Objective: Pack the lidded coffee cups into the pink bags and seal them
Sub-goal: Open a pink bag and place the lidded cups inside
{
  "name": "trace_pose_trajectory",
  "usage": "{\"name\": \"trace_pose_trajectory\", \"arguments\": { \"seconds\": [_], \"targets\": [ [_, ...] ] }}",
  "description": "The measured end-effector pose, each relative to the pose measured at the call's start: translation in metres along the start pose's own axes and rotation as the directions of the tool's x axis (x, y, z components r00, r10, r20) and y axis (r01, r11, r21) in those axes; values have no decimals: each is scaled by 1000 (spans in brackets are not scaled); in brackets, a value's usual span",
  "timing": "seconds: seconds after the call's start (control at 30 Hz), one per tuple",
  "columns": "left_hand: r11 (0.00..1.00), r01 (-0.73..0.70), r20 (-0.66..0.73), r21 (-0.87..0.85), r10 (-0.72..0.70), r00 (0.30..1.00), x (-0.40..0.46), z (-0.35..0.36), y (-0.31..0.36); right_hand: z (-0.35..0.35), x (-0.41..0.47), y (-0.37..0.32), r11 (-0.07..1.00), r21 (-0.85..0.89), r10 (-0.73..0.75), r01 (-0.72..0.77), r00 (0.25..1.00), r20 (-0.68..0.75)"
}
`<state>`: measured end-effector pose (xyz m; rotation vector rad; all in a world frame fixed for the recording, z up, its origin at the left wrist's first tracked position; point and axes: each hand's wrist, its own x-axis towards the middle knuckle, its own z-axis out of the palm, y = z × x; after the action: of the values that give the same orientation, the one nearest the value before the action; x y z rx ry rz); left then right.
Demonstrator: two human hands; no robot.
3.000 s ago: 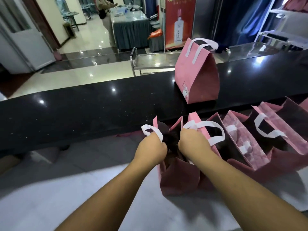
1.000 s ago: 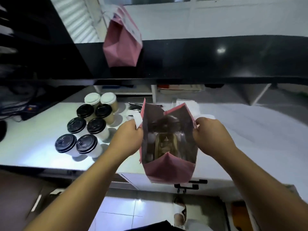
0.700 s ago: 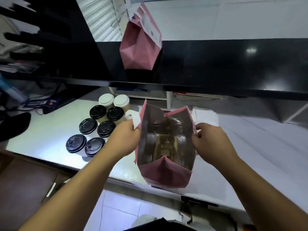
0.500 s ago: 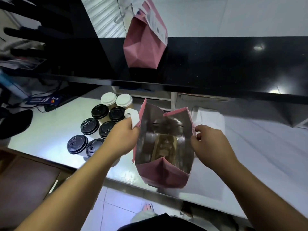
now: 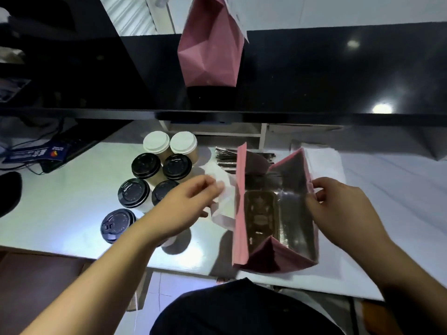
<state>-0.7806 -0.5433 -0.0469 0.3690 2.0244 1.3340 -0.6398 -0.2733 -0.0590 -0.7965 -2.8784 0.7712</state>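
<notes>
Right hand [image 5: 338, 209]: fingers pinched on the right rim of the open pink bag [image 5: 273, 259], apparently to hold the mouth wide and the bag upright for loading.
Left hand [image 5: 191, 206]: loosely open, gripping nothing, just beside the bag's left white handle [image 5: 223, 209], over the cups; whether it touches the handle cannot be told.
Open pink bag: stands at the near edge of the white counter [image 5: 60, 209]; foil-lined interior, brown insert on the bottom, no cup inside.
Lidded coffee cups [image 5: 145, 165]: clustered left of the bag, white-lidded pair farthest, black-lidded ones nearer; some partly hidden by the left forearm.
Second pink bag [image 5: 210, 49]: closed, on the black upper ledge [image 5: 314, 68], far.
Dark packets [image 5: 227, 155]: behind the bag, contents unclear.
Obstruction: left handle hangs between cups and bag mouth.
</notes>
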Motion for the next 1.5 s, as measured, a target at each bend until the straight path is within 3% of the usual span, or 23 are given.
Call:
{"name": "trace_pose_trajectory", "arguments": {
  "seconds": [0.07, 0.1, 0.13, 0.17, 0.2, 0.23, 0.27, 0.43, 0.57, 0.8, 0.9, 0.97, 1.07, 1.17, 1.27, 1.5],
  "targets": [
    [999, 38, -138, 36, -33, 990, -1, -21, -20, 4, -1, -3, 1000, 2, 26, -26, 1000, -16],
    [972, 39, -190, 233, 6, 982, -1, -34, -33, 6, -2, -5, 999, 5, 39, -39, 999, -21],
    [858, 40, -196, 512, 72, 978, -2, -49, -49, 8, -3, -6, 999, 8, 49, -49, 999, -23],
    [667, 34, -162, 744, 131, 978, -5, -62, -65, 10, -4, -7, 998, 13, 58, -58, 998, -24],
    [487, 32, -123, 873, 157, 980, -10, -71, -80, 11, -5, -8, 998, 18, 68, -68, 997, -24],
    [380, 46, -109, 924, 144, 984, -13, -78, -94, 12, -5, -8, 996, 20, 82, -81, 996, -23],
    [353, 69, -121, 933, 125, 985, -16, -83, -105, 12, -5, -7, 995, 15, 94, -94, 995, -21],
    [345, 157, -205, 925, 107, 973, -23, -82, -139, 15, 0, -6, 989, -1, 150, -151, 988, -36],
    [405, 221, -260, 887, 44, 965, -18, -71, -142, 13, 0, -8, 992, 26, 127, -127, 991, -32],
    [381, 285, -267, 880, -100, 958, -44, -68, -83, 11, -1, -19, 996, 66, 56, -59, 997, 47],
    [491, 216, -246, 844, -4, 969, -67, -64, -27, 4, 1, -12, 997, 66, 36, -41, 996, 77],
    [520, 120, -228, 846, 149, 962, -81, -70, 9, 8, 3, -16, 998, 64, 23, -29, 995, 98],
    [530, -23, -234, 848, 413, 880, -85, -58, 69, 7, 4, -13, 997, 74, 15, -24, 993, 118],
    [554, -221, -166, 803, 562, 810, -73, -25, 118, 6, 6, -10, 997, 75, -5, -3, 993, 114],
    [512, -321, -12, 797, 545, 838, -46, 16, 142, 5, 4, -7, 996, 89, -18, 6, 992, 127],
    [414, -345, 235, 843, 293, 927, 11, 68, 133, 0, 1, 3, 991, 135, -1, -17, 992, 129]
  ]
}}
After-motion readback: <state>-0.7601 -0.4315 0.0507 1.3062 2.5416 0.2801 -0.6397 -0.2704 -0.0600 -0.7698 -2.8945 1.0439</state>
